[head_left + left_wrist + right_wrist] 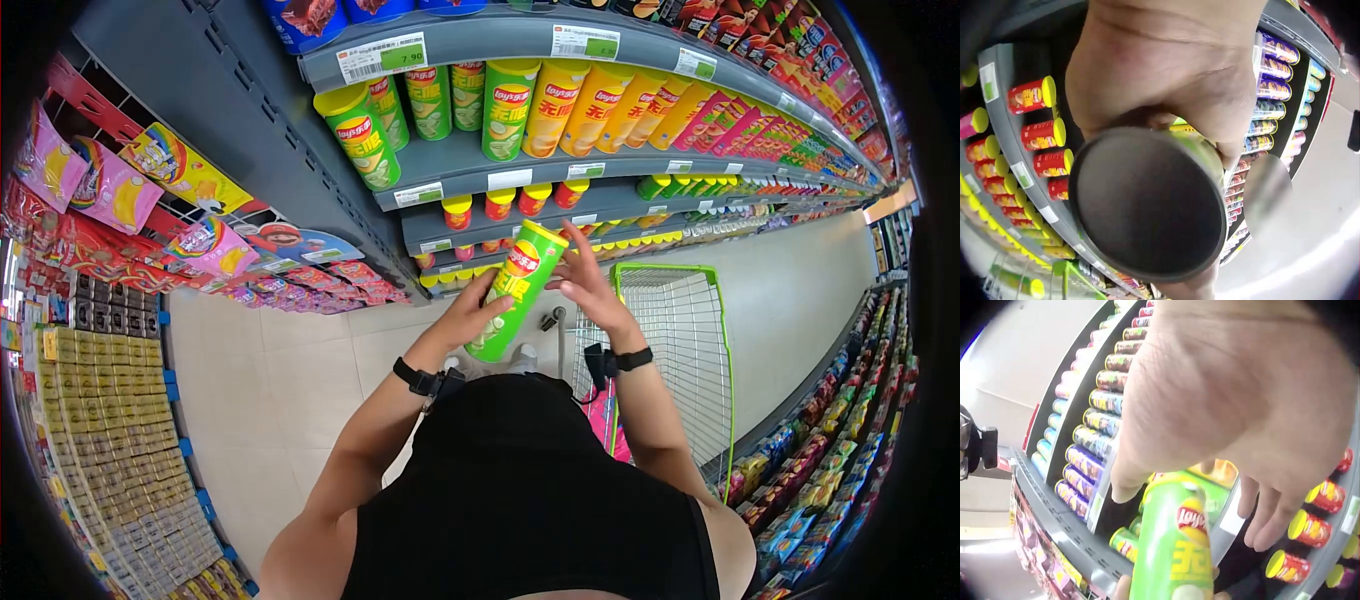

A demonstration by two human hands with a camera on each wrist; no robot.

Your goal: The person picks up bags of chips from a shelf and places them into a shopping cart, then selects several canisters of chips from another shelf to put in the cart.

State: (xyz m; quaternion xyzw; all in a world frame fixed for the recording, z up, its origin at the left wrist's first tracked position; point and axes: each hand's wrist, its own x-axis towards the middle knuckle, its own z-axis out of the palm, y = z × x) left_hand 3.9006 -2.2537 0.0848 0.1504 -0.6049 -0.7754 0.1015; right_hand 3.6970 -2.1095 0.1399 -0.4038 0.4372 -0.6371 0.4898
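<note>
A tall green chip canister (pixel 524 270) with a yellow lid leans to the right in front of the person's chest. My left hand (pixel 468 318) grips its lower half, thumb across the label. In the left wrist view the canister's dark round base (pixel 1150 203) faces the camera and hides most of the fingers. Beside the lid end is my right hand (pixel 595 292), fingers spread and holding nothing. From the right wrist, that hand (pixel 1235 394) arches over the yellow lid, its fingers hanging past the canister (pixel 1169 544).
A green-rimmed shopping cart (pixel 722 350) stands close at the right, with a pink package (pixel 604 420) inside. Ahead, a shelf (pixel 480 180) carries green canisters (pixel 362 140) and orange canisters (pixel 556 108). Hanging snack bags (pixel 190 170) line the left; more bags (pixel 830 440) fill a right-hand shelf.
</note>
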